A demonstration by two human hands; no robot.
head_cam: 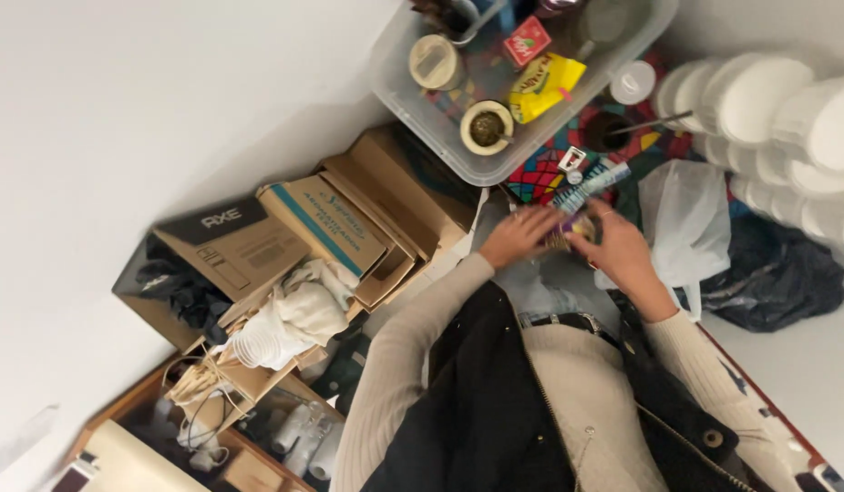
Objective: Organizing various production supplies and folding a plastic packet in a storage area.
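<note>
My left hand (520, 233) and my right hand (621, 251) meet in front of my waist, both closed around a small packet (570, 230) with purple and yellow colouring. A light blue strip-like packet (593, 185) sticks up just above the fingers; whether a hand holds it I cannot tell. Both sleeves are cream ribbed knit, under a dark vest. The hands hover at the edge of a table covered with a bright mosaic-pattern cloth (542, 175).
A clear plastic bin (413, 96) holds a yellow bag (542, 84), a red box, tape roll and cup. White foam plates (777, 109) are stacked at right, beside a white plastic bag (686, 219) and a black bag (776, 278). Cardboard boxes (326, 223) crowd the left.
</note>
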